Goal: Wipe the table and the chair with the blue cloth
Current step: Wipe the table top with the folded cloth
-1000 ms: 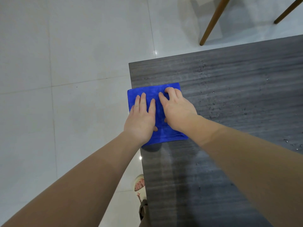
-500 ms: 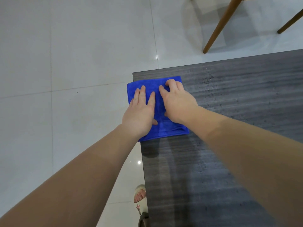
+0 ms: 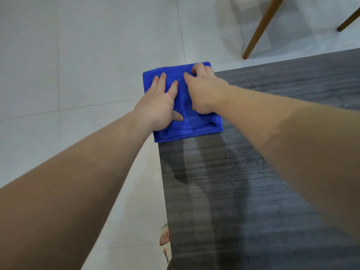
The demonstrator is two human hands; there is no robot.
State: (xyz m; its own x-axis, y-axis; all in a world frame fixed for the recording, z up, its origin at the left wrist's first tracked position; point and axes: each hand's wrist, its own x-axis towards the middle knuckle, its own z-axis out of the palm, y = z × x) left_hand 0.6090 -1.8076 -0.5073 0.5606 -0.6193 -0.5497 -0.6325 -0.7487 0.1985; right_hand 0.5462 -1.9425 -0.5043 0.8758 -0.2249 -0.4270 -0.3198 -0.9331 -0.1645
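Spreading from the 12 o'clock corner down toward 5 o'clock, the dark wood-grain desk (image 3: pixel 272 201) shows a smeared damp sheen along its left side, which suggests that strip is already wiped; specks and droplets at about 3 o'clock suggest the right part is not yet done. The chair (image 3: pixel 261 28), of which only wooden legs show at 1 o'clock on the tiled floor (image 3: pixel 78 55), looks untouched, so well over half the job seems left. The folded blue cloth (image 3: pixel 194 125) sits on the far corner of the desk, overhanging its edges. The left hand (image 3: pixel 159 106) presses flat on it with straight fingers; the right hand (image 3: pixel 202 88) presses beside it, fingertips bent over the far edge.
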